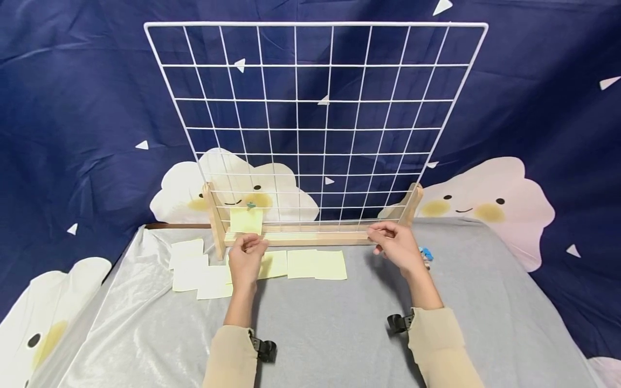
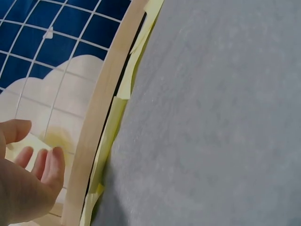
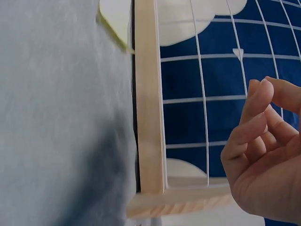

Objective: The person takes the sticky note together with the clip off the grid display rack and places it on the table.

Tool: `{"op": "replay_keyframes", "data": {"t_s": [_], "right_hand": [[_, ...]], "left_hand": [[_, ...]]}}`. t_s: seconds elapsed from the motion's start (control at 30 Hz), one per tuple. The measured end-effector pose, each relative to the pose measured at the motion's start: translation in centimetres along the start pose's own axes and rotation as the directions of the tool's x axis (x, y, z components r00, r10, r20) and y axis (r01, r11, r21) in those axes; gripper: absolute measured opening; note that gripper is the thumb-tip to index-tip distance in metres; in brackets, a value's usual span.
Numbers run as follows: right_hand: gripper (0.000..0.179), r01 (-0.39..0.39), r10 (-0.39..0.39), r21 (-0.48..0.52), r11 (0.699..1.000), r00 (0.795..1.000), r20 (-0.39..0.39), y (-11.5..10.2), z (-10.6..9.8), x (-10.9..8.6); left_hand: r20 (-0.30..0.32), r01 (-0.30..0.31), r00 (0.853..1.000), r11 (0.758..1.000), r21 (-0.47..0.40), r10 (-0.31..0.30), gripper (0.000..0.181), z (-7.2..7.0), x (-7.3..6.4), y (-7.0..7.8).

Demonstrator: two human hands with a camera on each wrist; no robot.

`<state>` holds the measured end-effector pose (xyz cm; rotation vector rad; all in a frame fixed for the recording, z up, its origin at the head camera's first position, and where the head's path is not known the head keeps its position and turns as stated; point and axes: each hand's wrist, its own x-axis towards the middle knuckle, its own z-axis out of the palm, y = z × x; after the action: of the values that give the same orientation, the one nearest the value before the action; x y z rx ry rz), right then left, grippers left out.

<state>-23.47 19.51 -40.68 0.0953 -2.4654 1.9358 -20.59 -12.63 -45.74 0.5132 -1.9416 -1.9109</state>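
Note:
A yellow sticky note (image 1: 246, 220) hangs on the lower left of a white wire grid (image 1: 297, 129), with a small teal clip (image 1: 250, 205) at its top edge. Just below that note is my left hand (image 1: 246, 258), its fingers loosely bent. In the left wrist view a gap shows between thumb and fingers, with the note behind them. My right hand (image 1: 395, 245) is by the grid's lower right, fingers curled and the tips of thumb and forefinger together. Nothing shows between those tips in the right wrist view (image 3: 265, 146).
A wooden stand (image 1: 315, 237) carries the grid upright. Yellow notes (image 1: 331, 265) lie in a row before it, partly behind the left hand. Paler notes (image 1: 189, 274) overlap at the left. Small blue clips (image 1: 426, 253) lie beside the right wrist on the grey cloth (image 1: 330, 334).

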Motion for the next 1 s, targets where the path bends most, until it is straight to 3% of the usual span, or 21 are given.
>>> {"op": "replay_keyframes", "data": {"t_s": [0.37,0.77,1.0], "right_hand": [[0.024,0.118,-0.116,-0.030,0.993,0.991,0.065,-1.4,3.2,0.9],[0.022,0.269,-0.268,0.009,0.963,0.956,0.118,-2.5,7.1,1.9],[0.023,0.318,-0.315,0.003,0.948,0.936,0.160,-3.5,9.2,2.5]], "left_hand": [[-0.083,0.030,0.996,0.999,-0.022,-0.032,0.036,-0.9,0.7,0.0],[-0.130,0.041,0.990,0.996,-0.075,-0.051,0.044,-0.9,1.1,-0.2],[-0.160,0.055,0.985,0.996,-0.067,-0.065,0.055,-1.1,1.5,0.0]]}}
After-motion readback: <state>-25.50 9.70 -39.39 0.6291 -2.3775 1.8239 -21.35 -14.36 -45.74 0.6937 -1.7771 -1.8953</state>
